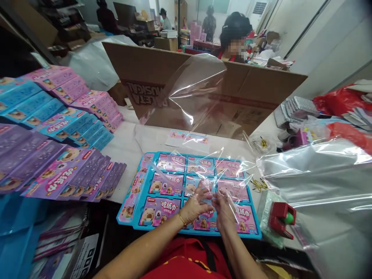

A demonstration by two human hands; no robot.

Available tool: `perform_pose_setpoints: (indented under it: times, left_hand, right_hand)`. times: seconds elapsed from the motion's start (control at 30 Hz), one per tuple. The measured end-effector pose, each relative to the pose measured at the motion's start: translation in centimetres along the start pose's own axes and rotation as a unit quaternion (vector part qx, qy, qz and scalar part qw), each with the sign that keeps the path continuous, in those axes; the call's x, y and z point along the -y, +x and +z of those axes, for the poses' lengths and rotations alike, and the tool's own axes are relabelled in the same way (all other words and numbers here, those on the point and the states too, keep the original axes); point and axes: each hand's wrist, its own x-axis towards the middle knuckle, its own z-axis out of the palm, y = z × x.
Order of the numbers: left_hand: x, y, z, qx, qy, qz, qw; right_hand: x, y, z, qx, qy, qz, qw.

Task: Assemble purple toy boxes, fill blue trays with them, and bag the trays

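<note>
A blue tray holds rows of small pink and purple packs printed with a cartoon animal, such as the pack at its lower left. Clear plastic film rises over the tray's far side and spreads across its packs. My left hand, with a bracelet at the wrist, is over the middle of the tray, fingers apart. Close beside it on the right, my right hand has its fingers bent at the film; whether they pinch it is hard to make out.
Folded purple, pink and blue boxes are stacked at the left. A cardboard sheet stands behind the tray. On the right lie a red tape dispenser, twist ties and clear film sheets. A person sits beyond the cardboard.
</note>
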Motion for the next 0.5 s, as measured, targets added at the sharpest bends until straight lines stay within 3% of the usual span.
perform_pose_setpoints:
  times: [0.13, 0.23, 0.33, 0.43, 0.5]
  left_hand:
    - [-1.4, 1.1, 0.2, -0.079, -0.075, 0.002, 0.994]
    - [-2.4, 1.2, -1.1, -0.118, -0.14, 0.02, 0.983]
    - [-4.6, 1.6, -2.9, -0.128, -0.185, 0.08, 0.971]
    - [-6.6, 1.8, -4.3, -0.175, -0.188, 0.11, 0.96]
    - [-6.6, 1.6, -4.4, -0.187, -0.155, 0.082, 0.967]
  right_hand:
    - [-0.3, -0.3, -1.2, -0.002, -0.014, -0.03, 0.999]
    - [0.1, -0.2, -2.9, 0.011, -0.03, -0.029, 0.999]
    - [0.6, -0.2, -4.9, 0.013, -0.078, -0.058, 0.995]
    - [1.5, -0.1, -6.8, 0.011, -0.102, -0.078, 0.992]
    - [2.1, 0.3, -7.6, -0.008, -0.103, -0.062, 0.993]
